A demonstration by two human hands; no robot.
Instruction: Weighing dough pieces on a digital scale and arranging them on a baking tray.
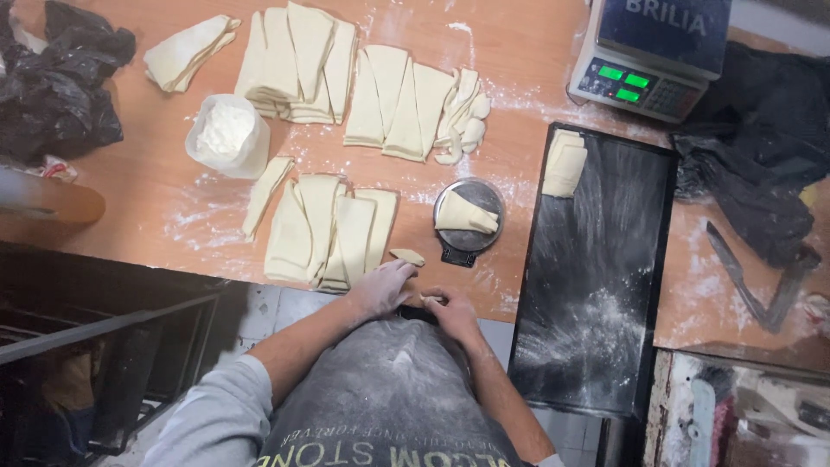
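I note both my hands at the worktop's (pixel 156 186) near edge: left hand (pixel 380 290) and right hand (pixel 451 311) grasping one dough piece (pixel 430 299).

Along the far edge of the floured wooden tabletop (pixel 156 195) lie two rows of cut dough strips (pixel 298 60), with a folded dough piece (pixel 186 54) and crumpled black plastic (pixel 56 82) toward the far left corner. A plastic tub of flour (pixel 226 134) stands left of centre, a small round scale (pixel 468 220) bearing a dough wedge (pixel 464 214) sits mid-table, and more dough strips (pixel 324 229) lie near the front edge. At the right, a black baking tray (pixel 596 285) holds folded dough (pixel 564 163) at its far end, beside a digital scale (pixel 653 52) in the far right corner, a black bag (pixel 761 164) and a knife (pixel 735 272).
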